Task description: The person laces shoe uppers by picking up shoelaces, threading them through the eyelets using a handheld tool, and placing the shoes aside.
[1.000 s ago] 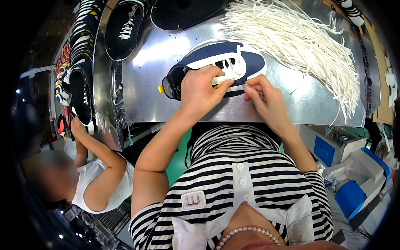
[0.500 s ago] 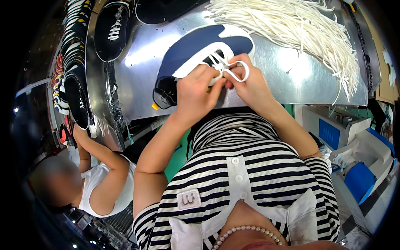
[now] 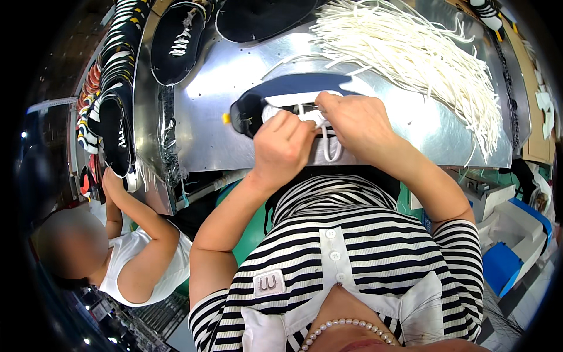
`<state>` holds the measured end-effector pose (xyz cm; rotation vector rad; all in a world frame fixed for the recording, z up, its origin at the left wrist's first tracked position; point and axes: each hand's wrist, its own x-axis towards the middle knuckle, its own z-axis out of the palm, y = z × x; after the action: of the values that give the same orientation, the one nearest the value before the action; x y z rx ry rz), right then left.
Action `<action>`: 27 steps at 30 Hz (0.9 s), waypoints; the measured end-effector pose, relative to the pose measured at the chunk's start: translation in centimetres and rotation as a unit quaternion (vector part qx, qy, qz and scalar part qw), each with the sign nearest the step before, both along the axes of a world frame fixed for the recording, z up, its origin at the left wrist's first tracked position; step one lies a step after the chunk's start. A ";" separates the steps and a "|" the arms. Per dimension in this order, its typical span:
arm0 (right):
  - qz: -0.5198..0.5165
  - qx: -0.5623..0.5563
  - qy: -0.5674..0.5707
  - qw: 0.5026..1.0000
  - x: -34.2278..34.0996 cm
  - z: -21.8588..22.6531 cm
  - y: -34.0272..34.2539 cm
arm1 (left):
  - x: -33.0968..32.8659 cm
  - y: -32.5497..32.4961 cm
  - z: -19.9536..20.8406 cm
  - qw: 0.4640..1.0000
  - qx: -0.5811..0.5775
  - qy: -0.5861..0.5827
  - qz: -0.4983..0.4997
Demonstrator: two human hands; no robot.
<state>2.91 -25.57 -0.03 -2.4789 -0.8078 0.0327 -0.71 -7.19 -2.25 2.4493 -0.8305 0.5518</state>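
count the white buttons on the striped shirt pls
3: the waist-side button, the middle button and the collar-side button, in a row along the white placket. Others may be hidden in folds.

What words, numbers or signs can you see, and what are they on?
Pale patch on the striped shirt: one letter-like mark, which I won't copy.
Yellow tab on the navy shoe: too small to tell if it has writing.
I can't make out any other writing.
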 end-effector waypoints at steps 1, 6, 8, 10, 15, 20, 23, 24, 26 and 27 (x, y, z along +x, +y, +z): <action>-0.004 -0.007 0.066 0.998 0.6 -0.1 0.1 | 0.1 0.0 0.0 1.000 -0.002 0.001 -0.005; -0.021 0.179 0.274 0.945 3.3 -1.3 -0.4 | 0.9 0.2 -0.3 0.999 -0.015 0.030 -0.027; -0.038 0.276 0.218 0.935 4.1 -0.7 -0.6 | 0.8 0.3 -0.3 0.998 -0.012 0.052 -0.028; -0.133 0.473 0.117 0.863 7.1 3.0 -2.6 | 0.7 0.5 0.0 0.998 -0.011 0.058 -0.026; -0.166 0.555 -0.035 0.815 8.2 7.3 -8.3 | 1.2 -0.2 0.5 0.998 -0.005 0.048 -0.044; -0.083 0.483 0.307 0.816 2.6 -0.6 -2.1 | 0.5 0.3 1.6 0.997 0.003 0.078 -0.008; -0.103 0.467 0.317 0.819 2.3 -2.3 -1.1 | -0.1 0.7 2.5 0.977 -0.036 0.201 0.065; -0.097 0.469 0.315 0.819 2.5 -2.4 -0.9 | -0.1 0.6 2.9 0.945 -0.075 0.294 0.123; -0.098 0.416 0.293 0.855 2.7 -2.2 -0.1 | 0.6 0.9 2.8 0.918 -0.098 0.352 0.156; -0.095 0.393 0.267 0.875 3.1 -2.6 0.5 | 1.1 1.1 1.9 0.905 -0.107 0.374 0.172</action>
<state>6.01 -25.09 -2.61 -1.6285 -0.2454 0.2539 0.43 -6.05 -0.32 2.3147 -0.0180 -0.1976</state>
